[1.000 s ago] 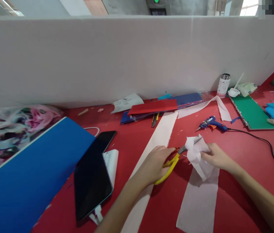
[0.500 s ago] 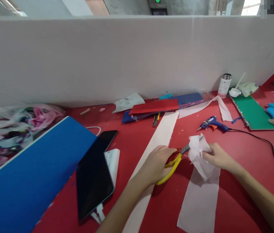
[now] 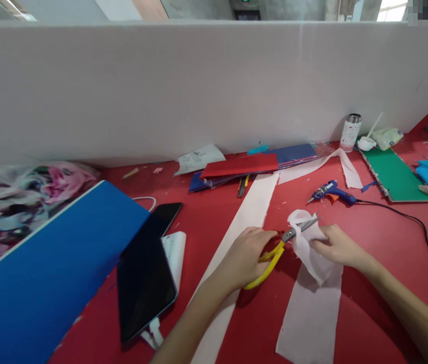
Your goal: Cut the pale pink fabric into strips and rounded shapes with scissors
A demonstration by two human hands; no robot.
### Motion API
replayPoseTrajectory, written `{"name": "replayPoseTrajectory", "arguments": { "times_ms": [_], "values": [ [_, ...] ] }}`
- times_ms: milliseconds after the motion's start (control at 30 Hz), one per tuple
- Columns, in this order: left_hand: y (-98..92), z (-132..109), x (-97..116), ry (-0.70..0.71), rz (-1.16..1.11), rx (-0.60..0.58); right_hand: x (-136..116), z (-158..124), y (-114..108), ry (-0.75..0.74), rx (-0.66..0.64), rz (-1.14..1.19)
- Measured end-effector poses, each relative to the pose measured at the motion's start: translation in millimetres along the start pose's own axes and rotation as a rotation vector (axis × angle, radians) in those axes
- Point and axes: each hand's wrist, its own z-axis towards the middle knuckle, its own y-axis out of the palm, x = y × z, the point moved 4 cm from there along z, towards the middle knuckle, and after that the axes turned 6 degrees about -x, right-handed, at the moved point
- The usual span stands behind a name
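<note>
My left hand (image 3: 246, 258) is closed round the handles of yellow-handled scissors (image 3: 269, 270). The metal blades point right and lie across a bunched piece of pale pink fabric (image 3: 312, 263). That fabric is pinched by my right hand (image 3: 337, 246), with the thumb on top and the other fingers partly hidden. Below the bunched part, the fabric hangs down as a strip onto the red table. A long pale strip (image 3: 237, 232) lies on the table under my left forearm.
A blue glue gun (image 3: 333, 192) with a black cord lies beyond my right hand. To the left are a black tablet (image 3: 143, 293), a white power strip (image 3: 176, 253) and a blue board (image 3: 66, 263). A bottle (image 3: 350, 132) stands by the grey partition (image 3: 199, 91), near a green board (image 3: 399, 177).
The scissor blades now show fully across the fabric, where the cloth covered their tips before. The bunched cloth has folded over to the left. Both hands stay nearly in place.
</note>
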Motion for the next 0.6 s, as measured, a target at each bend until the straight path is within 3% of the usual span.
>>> {"name": "replayPoseTrajectory", "arguments": {
  "times_ms": [433, 600],
  "values": [
    [0.7, -1.6, -2.9, 0.078, 0.025, 0.059, -1.7, -1.1, -2.1, 0.051, -0.013, 0.016],
    [3.0, -3.8, -12.4, -0.037, -0.035, 0.150, -0.2, -1.0, -2.4, 0.040, -0.035, 0.075]
  ]
}}
